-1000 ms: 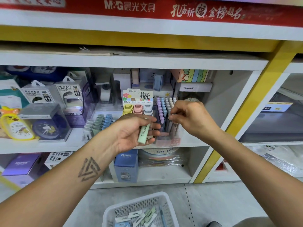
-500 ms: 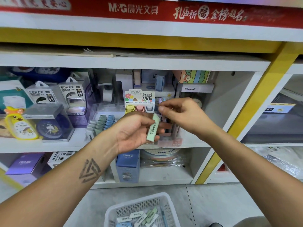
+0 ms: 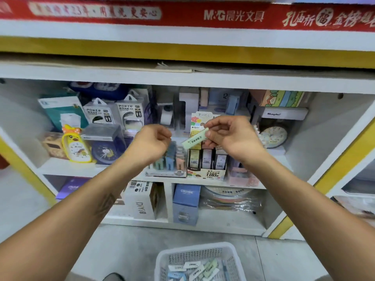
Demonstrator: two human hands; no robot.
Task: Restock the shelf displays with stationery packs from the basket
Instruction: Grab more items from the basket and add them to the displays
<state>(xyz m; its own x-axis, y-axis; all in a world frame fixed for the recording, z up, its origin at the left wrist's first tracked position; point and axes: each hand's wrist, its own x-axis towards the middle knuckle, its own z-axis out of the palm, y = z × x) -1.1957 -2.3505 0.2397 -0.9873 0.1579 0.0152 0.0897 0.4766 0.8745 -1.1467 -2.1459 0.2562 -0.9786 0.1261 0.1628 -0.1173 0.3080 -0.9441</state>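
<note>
— Step? Mid-restock: right hand (image 3: 233, 136) pinching slim pale-green stationery pack (image 3: 195, 138), up before cardboard refill display (image 3: 207, 159). Left hand (image 3: 151, 141) curled, empty.
— Next? Probably slotting among matching rows; more waiting in white mesh basket (image 3: 198, 251).

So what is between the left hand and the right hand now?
In the head view, a green pack, pinched by the right hand, slants toward the left hand without reaching it.

"POWER BANK" on boxes (image 3: 100, 114), seemingly.
</note>
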